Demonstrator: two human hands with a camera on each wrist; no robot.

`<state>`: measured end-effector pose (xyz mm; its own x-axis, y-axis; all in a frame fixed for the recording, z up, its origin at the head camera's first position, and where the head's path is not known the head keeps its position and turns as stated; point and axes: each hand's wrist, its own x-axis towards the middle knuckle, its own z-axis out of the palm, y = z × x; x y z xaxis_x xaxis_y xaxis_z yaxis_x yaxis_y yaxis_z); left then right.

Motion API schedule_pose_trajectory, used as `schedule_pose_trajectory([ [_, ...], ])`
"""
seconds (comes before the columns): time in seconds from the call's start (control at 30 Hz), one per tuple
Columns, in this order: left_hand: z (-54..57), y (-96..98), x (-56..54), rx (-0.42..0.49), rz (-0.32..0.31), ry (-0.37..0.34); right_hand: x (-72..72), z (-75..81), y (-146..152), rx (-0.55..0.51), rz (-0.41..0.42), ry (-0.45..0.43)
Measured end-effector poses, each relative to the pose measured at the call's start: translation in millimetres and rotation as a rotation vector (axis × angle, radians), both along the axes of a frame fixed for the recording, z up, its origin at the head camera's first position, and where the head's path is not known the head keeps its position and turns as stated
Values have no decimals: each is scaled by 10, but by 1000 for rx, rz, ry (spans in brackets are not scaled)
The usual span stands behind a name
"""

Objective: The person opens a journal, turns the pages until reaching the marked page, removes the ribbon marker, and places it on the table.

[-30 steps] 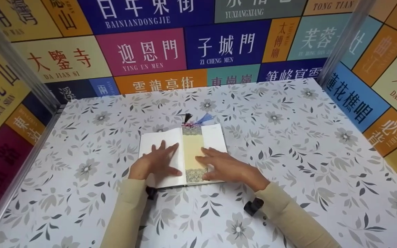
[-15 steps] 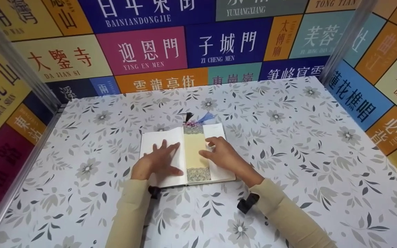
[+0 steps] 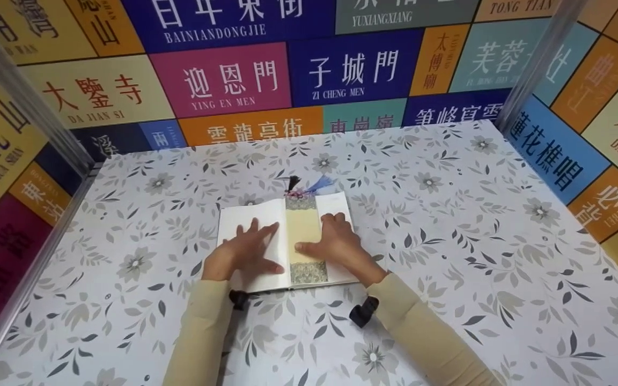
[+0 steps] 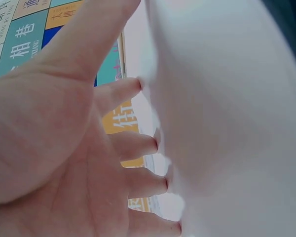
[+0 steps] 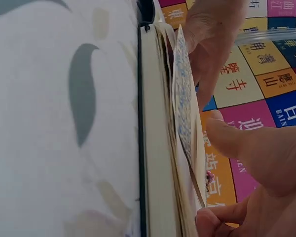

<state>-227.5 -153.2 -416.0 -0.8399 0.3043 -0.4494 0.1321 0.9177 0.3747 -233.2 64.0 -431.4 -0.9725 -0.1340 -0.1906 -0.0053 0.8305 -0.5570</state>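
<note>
Head view: an open book [image 3: 260, 210] lies on the flowered worktop [image 3: 438, 230], with a yellow strip [image 3: 303, 228], patterned at both ends, beside the fold on its right half. The left hand [image 3: 244, 252] rests on the other half, fingers spread apart. The right hand [image 3: 341, 244] reaches its thumb over the strip, apart from the bent fingers (I can't tell whether they touch it). Black [image 3: 293, 183] and blue tassels [image 3: 319, 184] show past the book's far edge.

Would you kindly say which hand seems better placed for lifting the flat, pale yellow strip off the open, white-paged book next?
Probably the right hand: its thumb reaches over the strip from the right edge, while the left hand rests its spread fingers on the left page.
</note>
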Motion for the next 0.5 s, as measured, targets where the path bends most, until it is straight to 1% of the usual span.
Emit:
schedule_pose_trajectory([
  [0.07, 4, 4, 2, -7, 0, -3, 28, -3, -24, 55, 18, 31],
  [0.13, 2, 8, 5, -4, 7, -6, 49, -1, -27, 76, 31, 50],
  [0.27, -9, 4, 8, -9, 8, 0, 75, 22, 6, 59, 34, 52],
  [0.5, 5, 7, 18, -15, 7, 3, 78, 35, 32, 45, 31, 53],
])
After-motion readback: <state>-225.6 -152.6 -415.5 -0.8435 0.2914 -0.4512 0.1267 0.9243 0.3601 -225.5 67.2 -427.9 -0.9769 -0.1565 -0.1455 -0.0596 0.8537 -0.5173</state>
